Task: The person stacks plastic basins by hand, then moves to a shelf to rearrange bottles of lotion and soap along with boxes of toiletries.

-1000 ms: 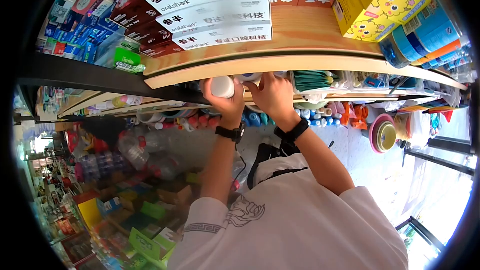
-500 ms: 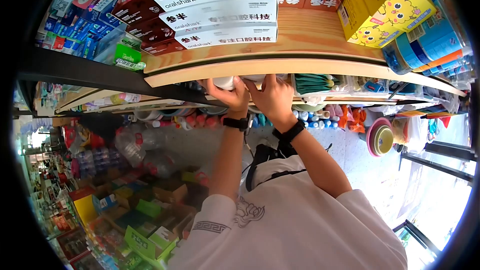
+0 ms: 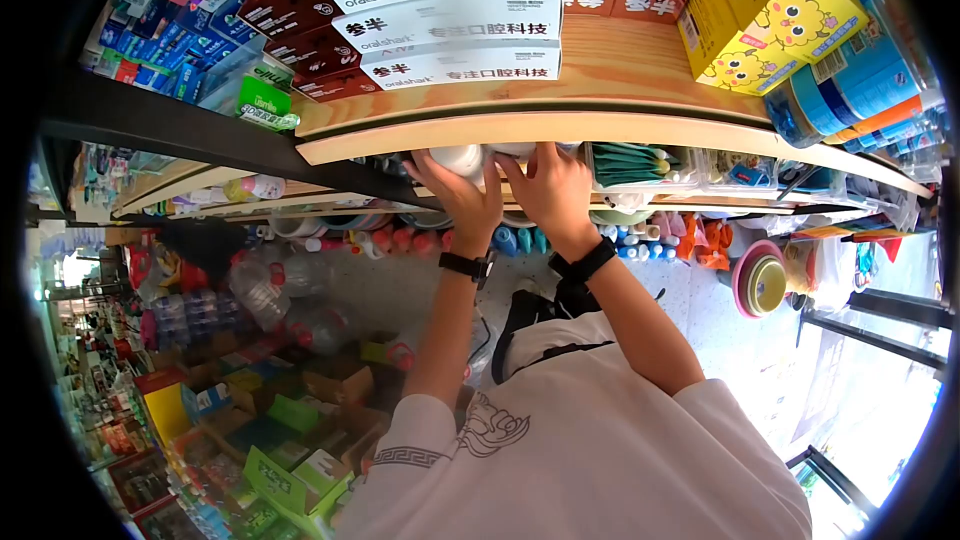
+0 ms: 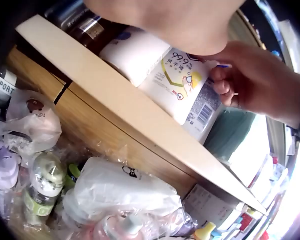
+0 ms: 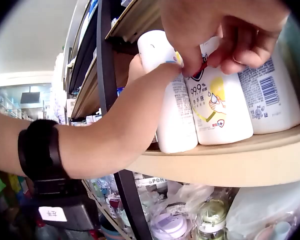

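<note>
My left hand (image 3: pixel 462 190) grips a white hand soap bottle (image 5: pixel 176 112) from the side, its thumb and fingers around the upper part. That bottle stands at the front of a shelf, beside a middle hand soap bottle (image 5: pixel 222 107) whose label reads 99.9%. Over the top of the middle bottle, my right hand (image 3: pixel 552 190) has its fingers curled and pinches there, covering the bottle's top. A third white bottle (image 5: pixel 270 95), showing a barcode, stands to the right. In the head view the upper shelf board hides most of the bottles.
Above are white toothpaste boxes (image 3: pixel 450 30), a yellow box (image 3: pixel 765 20) and the wooden shelf edge (image 3: pixel 600 127). Dark green packets (image 3: pixel 630 164) sit right of the hands. Plastic-wrapped bottles (image 4: pixel 40 195) fill the shelf below; a black upright post (image 5: pixel 106 60) stands at the left.
The white bottle in my left hand, earlier tilted out in front of the shelf edge, has moved inward beneath the upper board. My right hand has stayed in nearly the same place.
</note>
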{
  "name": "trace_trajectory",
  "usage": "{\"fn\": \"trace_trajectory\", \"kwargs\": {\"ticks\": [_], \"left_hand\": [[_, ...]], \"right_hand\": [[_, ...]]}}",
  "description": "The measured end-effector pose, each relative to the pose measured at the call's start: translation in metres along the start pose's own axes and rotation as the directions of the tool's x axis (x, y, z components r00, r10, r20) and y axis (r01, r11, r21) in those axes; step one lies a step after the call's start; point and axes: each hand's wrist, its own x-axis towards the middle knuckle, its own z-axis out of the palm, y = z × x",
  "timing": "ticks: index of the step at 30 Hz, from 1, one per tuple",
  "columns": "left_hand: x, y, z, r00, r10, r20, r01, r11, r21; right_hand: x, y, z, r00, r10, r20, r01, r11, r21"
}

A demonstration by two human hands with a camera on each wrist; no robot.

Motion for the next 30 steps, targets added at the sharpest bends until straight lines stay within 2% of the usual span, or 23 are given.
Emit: {"fn": "trace_trajectory", "kwargs": {"ticks": [3, 5, 6, 8, 9, 11, 14, 21, 23, 30], "left_hand": [[-0.012, -0.010, -0.007, 0.998, 0.007, 0.058, -0.011, 0.997, 0.076], [-0.019, -0.017, -0.012, 0.992, 0.036, 0.125, -0.062, 0.976, 0.211], [-0.023, -0.021, -0.014, 0.991, 0.036, 0.125, -0.062, 0.976, 0.209], [-0.033, -0.032, -0.016, 0.981, 0.068, 0.181, -0.126, 0.933, 0.336], [-0.037, -0.039, -0.015, 0.981, 0.067, 0.182, -0.126, 0.934, 0.335], [-0.041, -0.049, -0.015, 0.969, 0.172, 0.178, -0.229, 0.897, 0.379], [-0.041, -0.055, -0.017, 0.965, 0.180, 0.188, -0.243, 0.884, 0.398], [-0.041, -0.057, -0.017, 0.965, 0.174, 0.196, -0.242, 0.877, 0.414], [-0.040, -0.057, -0.016, 0.968, 0.202, 0.148, -0.246, 0.878, 0.411], [-0.036, -0.050, -0.012, 0.974, 0.171, 0.151, -0.222, 0.866, 0.447]], "right_hand": [[0.002, 0.000, -0.004, 1.000, -0.019, 0.006, 0.019, 1.000, 0.013], [0.002, 0.000, -0.006, 0.993, 0.049, 0.111, -0.051, 0.999, 0.019], [0.002, 0.000, -0.007, 0.993, 0.049, 0.111, -0.051, 0.999, 0.018], [0.003, -0.001, -0.007, 0.995, 0.038, 0.095, -0.040, 0.999, 0.019], [0.003, -0.001, -0.008, 0.995, 0.039, 0.096, -0.041, 0.999, 0.018], [0.001, -0.001, -0.008, 0.997, 0.016, 0.072, -0.019, 0.999, 0.037], [0.002, -0.001, -0.008, 0.998, 0.004, 0.058, -0.007, 0.999, 0.047], [0.000, -0.001, -0.007, 0.997, 0.039, 0.067, -0.042, 0.998, 0.044], [0.000, -0.003, -0.007, 1.000, 0.012, 0.014, -0.012, 1.000, -0.004], [0.002, -0.006, -0.011, 0.999, 0.047, 0.027, -0.046, 0.997, -0.057]]}}
